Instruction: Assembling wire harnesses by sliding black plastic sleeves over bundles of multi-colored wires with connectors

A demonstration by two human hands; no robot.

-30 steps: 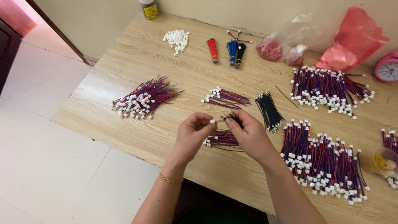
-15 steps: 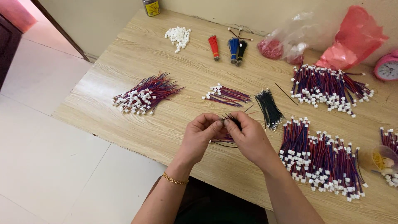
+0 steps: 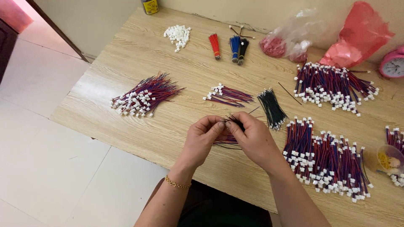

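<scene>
Dark wires (image 3: 234, 122) pinched between hands (image 3: 227, 136).

Clock (image 3: 394, 66) & cup (image 3: 389, 157) cut off at right edge.

Soft, even daylight fills the scene, bright without being harsh. The pale wood-grain tabletop (image 3: 126, 80) carries a broad whitish sheen along its left end, which suggests light coming from the left side. The glossy white floor tiles (image 3: 38, 159) beside it look slightly washed out. Shadows are faint and short: a soft dark patch lies under the left hand (image 3: 201, 141) and right hand (image 3: 251, 138), and thin ones under the wire bundles. Focus is sharp across the middle, with no motion blur on the fingers. The table's edges bow slightly, a wide-angle distortion toward the corners.
</scene>
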